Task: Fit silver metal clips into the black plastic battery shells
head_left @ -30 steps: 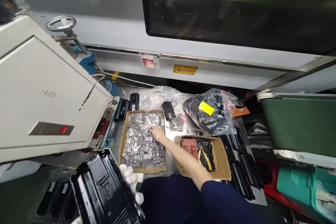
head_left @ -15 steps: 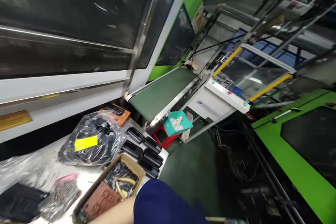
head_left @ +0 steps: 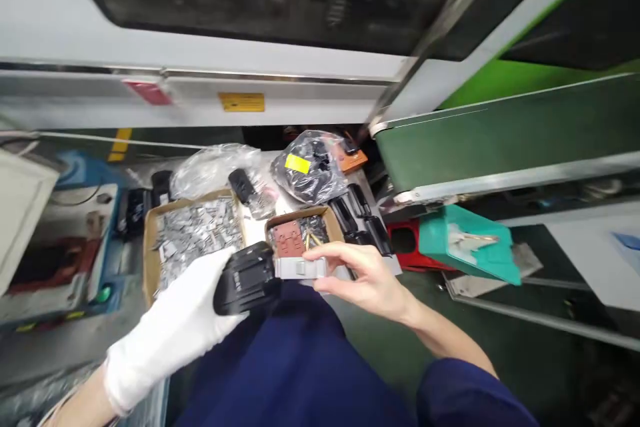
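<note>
My left hand [head_left: 185,310], in a white glove, is wrapped round a black plastic housing [head_left: 249,277]. Bare, my right hand [head_left: 363,277] pinches a small light-grey rectangular part [head_left: 300,268] between thumb and fingers. The grey part's left end meets the right side of the housing; whether it is fitted in, I cannot tell. Just beyond my hands is a small cardboard box [head_left: 327,215] with a reddish-brown plate [head_left: 289,238], small dark pieces and yellow handles. A larger cardboard box [head_left: 149,260] full of small grey pieces [head_left: 200,223] lies beyond my left hand.
Clear bags, one with a yellow label [head_left: 297,163], lie at the table's back. Several black housings [head_left: 377,233] lie at its right. A green conveyor belt [head_left: 500,133], a red stool [head_left: 404,240] and a teal bin [head_left: 467,247] stand further right. Blue-framed equipment [head_left: 107,267] is at left.
My view has swung left and down from the aisle to the table. Both hands have come into view, holding the black housing and the grey part.
</note>
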### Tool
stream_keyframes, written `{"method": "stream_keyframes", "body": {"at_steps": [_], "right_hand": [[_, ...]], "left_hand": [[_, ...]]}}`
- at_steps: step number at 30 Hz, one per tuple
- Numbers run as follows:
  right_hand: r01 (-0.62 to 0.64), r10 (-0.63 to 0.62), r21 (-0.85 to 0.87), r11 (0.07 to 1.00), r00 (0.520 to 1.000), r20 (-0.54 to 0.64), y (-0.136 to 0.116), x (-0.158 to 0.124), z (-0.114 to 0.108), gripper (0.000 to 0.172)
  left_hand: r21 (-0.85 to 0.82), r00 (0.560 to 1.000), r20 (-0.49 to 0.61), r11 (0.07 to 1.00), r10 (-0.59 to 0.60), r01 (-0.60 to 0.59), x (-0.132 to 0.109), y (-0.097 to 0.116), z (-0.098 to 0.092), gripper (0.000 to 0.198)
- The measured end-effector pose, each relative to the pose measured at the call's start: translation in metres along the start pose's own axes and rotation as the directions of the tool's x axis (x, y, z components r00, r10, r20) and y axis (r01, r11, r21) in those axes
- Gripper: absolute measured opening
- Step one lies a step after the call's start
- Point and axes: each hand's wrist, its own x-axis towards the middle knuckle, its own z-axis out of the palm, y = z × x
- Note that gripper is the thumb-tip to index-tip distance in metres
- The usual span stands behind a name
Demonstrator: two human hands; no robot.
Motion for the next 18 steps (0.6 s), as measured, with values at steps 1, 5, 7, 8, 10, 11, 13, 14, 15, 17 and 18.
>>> {"method": "stream_keyframes", "body": {"at_steps": [1,5,7,8,10,11,13,14,15,17,18], "right_hand": [[0.034,-0.034,-0.015,0.999,0.999,0.031,0.000,-0.001,0.001,0.033],[0.086,-0.068,-0.124,0.989,0.988,0.141,0.003,-0.001,0.010,0.033],[0.115,-0.081,-0.181,0.977,0.979,0.186,0.006,-0.001,0.008,0.035],[0.136,-0.092,-0.205,0.969,0.973,0.213,0.007,-0.002,0.007,0.036],[0.199,-0.129,-0.248,0.948,0.953,0.273,0.008,-0.004,0.003,0.038],[0.234,-0.151,-0.267,0.935,0.943,0.297,0.009,-0.005,0.003,0.039],[0.282,-0.180,-0.307,0.909,0.930,0.321,0.010,-0.006,0.006,0.040],[0.291,-0.182,-0.325,0.900,0.928,0.326,0.010,-0.006,0.010,0.040],[0.294,-0.178,-0.340,0.893,0.926,0.332,0.010,-0.006,0.015,0.040],[0.302,-0.168,-0.370,0.878,0.920,0.353,0.009,-0.005,0.030,0.039],[0.312,-0.164,-0.391,0.866,0.915,0.368,0.008,-0.004,0.040,0.038]], "left_hand": [[0.026,1.000,-0.005,1.000,-0.013,0.013,-0.006,-0.001,0.003,0.037],[0.135,0.989,-0.129,0.990,0.067,-0.049,-0.020,-0.001,0.021,0.038],[0.142,0.990,-0.128,0.989,0.058,-0.040,-0.026,0.000,0.027,0.043],[0.137,0.990,-0.127,0.990,0.056,-0.038,-0.027,0.001,0.028,0.044],[0.119,0.990,-0.131,0.992,0.060,-0.045,-0.030,0.003,0.029,0.042],[0.117,0.987,-0.140,0.991,0.075,-0.058,-0.030,0.004,0.029,0.039],[0.153,0.980,-0.167,0.984,0.112,-0.087,-0.029,0.004,0.029,0.030],[0.197,0.974,-0.184,0.976,0.135,-0.098,-0.028,0.004,0.030,0.026],[0.253,0.965,-0.204,0.961,0.166,-0.112,-0.026,0.002,0.032,0.025],[0.395,0.931,-0.249,0.906,0.268,-0.155,-0.022,-0.001,0.037,0.026],[0.470,0.908,-0.260,0.865,0.327,-0.177,-0.019,-0.003,0.040,0.027]]}}
